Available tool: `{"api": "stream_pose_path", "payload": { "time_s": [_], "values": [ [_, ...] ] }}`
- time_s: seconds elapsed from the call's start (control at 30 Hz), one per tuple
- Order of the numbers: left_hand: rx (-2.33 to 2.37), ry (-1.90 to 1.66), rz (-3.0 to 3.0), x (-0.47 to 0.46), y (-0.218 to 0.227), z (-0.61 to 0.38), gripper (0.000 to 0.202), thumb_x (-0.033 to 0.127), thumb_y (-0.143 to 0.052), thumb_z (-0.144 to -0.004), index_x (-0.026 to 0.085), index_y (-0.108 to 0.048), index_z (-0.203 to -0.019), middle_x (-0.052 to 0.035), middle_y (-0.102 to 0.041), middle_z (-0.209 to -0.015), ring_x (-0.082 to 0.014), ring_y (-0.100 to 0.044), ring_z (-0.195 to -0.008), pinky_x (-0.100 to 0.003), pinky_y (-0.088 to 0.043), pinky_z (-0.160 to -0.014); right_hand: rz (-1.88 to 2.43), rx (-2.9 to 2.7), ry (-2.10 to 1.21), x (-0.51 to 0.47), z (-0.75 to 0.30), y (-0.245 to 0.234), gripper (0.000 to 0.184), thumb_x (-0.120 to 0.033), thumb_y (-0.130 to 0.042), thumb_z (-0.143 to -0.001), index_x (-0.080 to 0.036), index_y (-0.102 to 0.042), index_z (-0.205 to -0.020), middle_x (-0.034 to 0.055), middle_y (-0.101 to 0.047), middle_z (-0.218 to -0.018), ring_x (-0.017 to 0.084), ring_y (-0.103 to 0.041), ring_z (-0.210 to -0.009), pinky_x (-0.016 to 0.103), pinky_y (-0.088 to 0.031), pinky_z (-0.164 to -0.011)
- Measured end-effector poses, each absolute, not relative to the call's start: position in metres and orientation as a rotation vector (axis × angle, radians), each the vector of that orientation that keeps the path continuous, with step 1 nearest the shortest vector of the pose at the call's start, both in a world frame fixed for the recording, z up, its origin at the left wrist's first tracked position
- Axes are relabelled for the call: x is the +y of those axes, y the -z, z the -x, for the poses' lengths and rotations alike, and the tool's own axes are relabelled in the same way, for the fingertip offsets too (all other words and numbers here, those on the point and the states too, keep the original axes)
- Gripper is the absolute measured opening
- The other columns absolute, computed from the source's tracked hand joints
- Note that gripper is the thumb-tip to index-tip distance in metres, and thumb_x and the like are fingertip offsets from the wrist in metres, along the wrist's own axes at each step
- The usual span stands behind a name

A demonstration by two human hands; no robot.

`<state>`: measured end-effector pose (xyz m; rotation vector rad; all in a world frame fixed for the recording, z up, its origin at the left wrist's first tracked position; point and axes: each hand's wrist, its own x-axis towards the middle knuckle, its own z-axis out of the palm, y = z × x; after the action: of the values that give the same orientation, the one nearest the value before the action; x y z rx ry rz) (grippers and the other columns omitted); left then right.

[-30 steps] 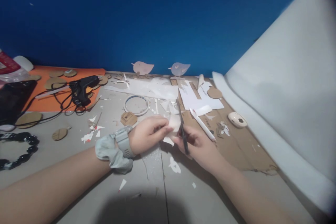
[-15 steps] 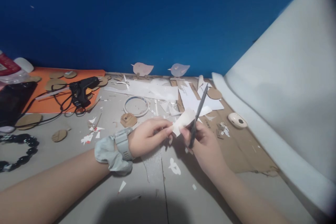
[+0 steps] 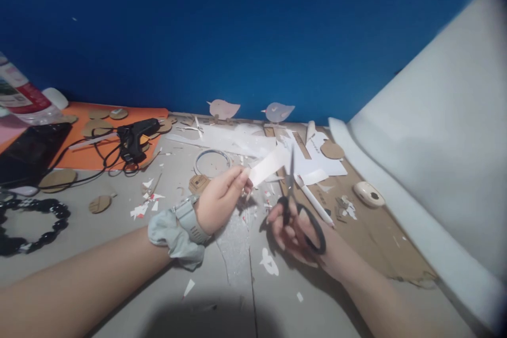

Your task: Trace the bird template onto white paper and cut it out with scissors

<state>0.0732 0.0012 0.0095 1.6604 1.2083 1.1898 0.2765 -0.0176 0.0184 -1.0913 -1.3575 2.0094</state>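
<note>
My left hand (image 3: 224, 195) pinches one end of a white paper strip (image 3: 269, 166), which points up and to the right. A pair of black-handled scissors (image 3: 292, 182) is in my right hand (image 3: 299, 237), the blades upward and just right of the strip, apart from it. Fingers of that hand wrap the handle loops. Below the hands, a white paper cutout (image 3: 269, 262) lies on the table, with small paper scraps (image 3: 144, 206) to the left. Behind the strip is a roll of tape (image 3: 213, 161).
A black glue gun (image 3: 137, 140) with its cord rests on orange paper (image 3: 111, 161). Two paper birds (image 3: 224, 109) stand along the blue wall. Cardboard (image 3: 376, 243), a white pen (image 3: 315, 200) and a cream oval object (image 3: 368, 194) are at right. A bead bracelet (image 3: 55, 232) lies left.
My right hand has let go of the paper strip and moved down, turning palm up with the scissors. The left hand keeps the strip. The whole view has shifted slightly.
</note>
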Motion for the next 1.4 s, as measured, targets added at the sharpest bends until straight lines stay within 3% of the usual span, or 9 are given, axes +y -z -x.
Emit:
{"api": "stream_pose_path", "payload": {
  "time_s": [0.1, 0.17, 0.37, 0.5, 0.67, 0.93, 1.17, 1.4],
  "values": [
    [1.244, -1.242, -1.676, 0.001, -0.008, -0.073, 0.029, 0.031, -0.032, -0.094, 0.018, -0.044, -0.070, 0.0034, -0.046, -0.063, -0.0100, -0.046, -0.063, -0.023, -0.037, -0.063, 1.101, -1.523, -2.241, -0.020, -0.281, -0.023, 0.047, -0.058, -0.043, -0.084, -0.017, -0.053, -0.104, 0.0076, -0.061, -0.085, 0.005, -0.047, -0.042, 0.012, -0.030, -0.030],
    [1.234, -1.226, -1.685, 0.001, -0.008, -0.073, 0.030, 0.031, -0.031, -0.094, 0.018, -0.044, -0.069, 0.0034, -0.045, -0.063, -0.0100, -0.046, -0.062, -0.023, -0.037, -0.062, 1.172, -1.593, -2.257, -0.023, -0.282, -0.022, 0.046, -0.056, -0.044, -0.085, -0.016, -0.052, -0.105, 0.0078, -0.061, -0.085, 0.005, -0.049, -0.043, 0.011, -0.033, -0.030],
    [1.313, -1.330, -1.601, 0.003, -0.007, -0.072, 0.029, 0.030, -0.031, -0.094, 0.019, -0.043, -0.069, 0.0036, -0.045, -0.062, -0.0102, -0.045, -0.061, -0.023, -0.036, -0.062, 1.161, -1.514, -2.144, -0.029, -0.280, -0.010, 0.037, -0.051, -0.046, -0.086, -0.017, -0.054, -0.100, 0.0019, -0.056, -0.075, 0.002, -0.036, -0.037, 0.012, -0.025, -0.030],
    [1.296, -1.263, -1.670, 0.003, -0.006, -0.071, 0.030, 0.029, -0.030, -0.094, 0.019, -0.041, -0.069, 0.0038, -0.043, -0.062, -0.0102, -0.043, -0.060, -0.022, -0.035, -0.060, 1.253, -1.371, -1.840, -0.021, -0.276, -0.013, 0.030, -0.047, -0.055, -0.082, -0.020, -0.054, -0.095, -0.0035, -0.049, -0.061, 0.005, -0.034, -0.038, 0.016, -0.025, -0.033],
    [0.971, -0.914, -2.075, -0.003, -0.010, -0.074, 0.030, 0.025, -0.030, -0.093, 0.017, -0.045, -0.069, 0.0005, -0.047, -0.069, -0.0126, -0.045, -0.070, -0.024, -0.036, -0.069, 1.445, -1.340, -1.367, -0.019, -0.268, -0.025, 0.037, -0.050, -0.070, -0.065, -0.019, -0.054, -0.076, -0.0077, -0.040, -0.043, 0.007, -0.032, -0.034, 0.020, -0.027, -0.034],
    [0.810, -0.797, -2.085, -0.006, -0.019, -0.076, 0.027, 0.027, -0.036, -0.092, 0.016, -0.055, -0.076, -0.0023, -0.055, -0.075, -0.0142, -0.051, -0.076, -0.026, -0.038, -0.076, 1.629, -1.396, -0.867, -0.032, -0.254, -0.035, 0.032, -0.047, -0.064, -0.072, -0.020, -0.048, -0.065, -0.0058, -0.044, -0.046, 0.010, -0.039, -0.041, 0.022, -0.031, -0.041],
    [0.769, -0.811, -2.002, -0.006, -0.018, -0.076, 0.016, 0.018, -0.044, -0.087, 0.015, -0.059, -0.084, -0.0030, -0.061, -0.080, -0.0136, -0.054, -0.080, -0.025, -0.042, -0.076, 1.629, -1.346, -0.842, -0.029, -0.260, -0.034, 0.033, -0.048, -0.066, -0.069, -0.019, -0.052, -0.071, -0.0054, -0.046, -0.050, 0.011, -0.040, -0.046, 0.023, -0.033, -0.045],
    [0.787, -0.818, -1.966, -0.006, -0.018, -0.074, 0.018, 0.024, -0.046, -0.087, 0.015, -0.062, -0.087, -0.0038, -0.061, -0.080, -0.0134, -0.055, -0.078, -0.024, -0.043, -0.071, 1.634, -1.310, -0.815, -0.030, -0.260, -0.031, 0.030, -0.045, -0.068, -0.067, -0.018, -0.057, -0.073, -0.0039, -0.051, -0.053, 0.012, -0.044, -0.050, 0.021, -0.035, -0.046]
  ]
}}
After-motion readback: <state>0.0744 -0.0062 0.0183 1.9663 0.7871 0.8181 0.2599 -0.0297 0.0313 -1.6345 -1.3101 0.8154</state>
